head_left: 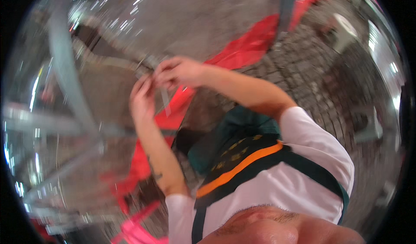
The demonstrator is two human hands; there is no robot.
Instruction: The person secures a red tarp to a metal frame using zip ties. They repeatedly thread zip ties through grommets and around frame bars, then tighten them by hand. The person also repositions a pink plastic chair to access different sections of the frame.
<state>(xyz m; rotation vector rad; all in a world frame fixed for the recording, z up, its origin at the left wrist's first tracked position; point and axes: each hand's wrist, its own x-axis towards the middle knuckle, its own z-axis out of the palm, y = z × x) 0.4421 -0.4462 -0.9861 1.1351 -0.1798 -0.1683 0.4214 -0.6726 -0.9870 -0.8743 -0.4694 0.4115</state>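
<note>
My right hand [178, 73] and my left hand [143, 99] meet in front of me, fingertips pinched close together and smeared by motion. A thin pale strip [166, 102] hangs below the right fingers, its upper end hidden by them. Just beyond the fingertips is a small pale, partly see-through piece [151, 62]; its kind is too blurred to tell. Exactly what the left fingers hold cannot be made out. Under and behind the hands runs a band of red cloth [245, 49].
Grey metal poles [65, 66] cross on the left, and another pole [287, 6] stands at the top. White plastic stools [344, 32] stand on the paving stones [299, 71] at right. Bright pink cloth [138, 231] lies at lower left. I wear a dark apron [234, 157].
</note>
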